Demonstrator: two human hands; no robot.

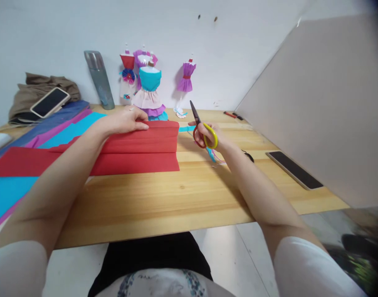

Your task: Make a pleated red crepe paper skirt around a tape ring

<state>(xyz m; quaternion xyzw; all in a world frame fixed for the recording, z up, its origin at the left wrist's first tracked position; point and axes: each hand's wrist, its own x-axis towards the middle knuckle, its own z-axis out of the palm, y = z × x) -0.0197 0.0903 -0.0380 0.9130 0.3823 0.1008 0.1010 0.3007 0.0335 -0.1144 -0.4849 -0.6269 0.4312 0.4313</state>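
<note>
My right hand is closed around scissors with one yellow and one red handle loop. Their dark blades are together and point up and away, clear of the paper. A folded red crepe paper sheet lies across the table, its right end nearest the scissors. At the far edge of the sheet, my left hand pinches the upper fold between thumb and fingers. Blue crepe paper and purple crepe paper spread out underneath and to the left.
Small dress forms in paper dresses, one with a blue top and one purple, stand by the wall. A bottle leans left of them. Paper scraps lie under my right wrist. One phone is right, another phone left on brown cloth.
</note>
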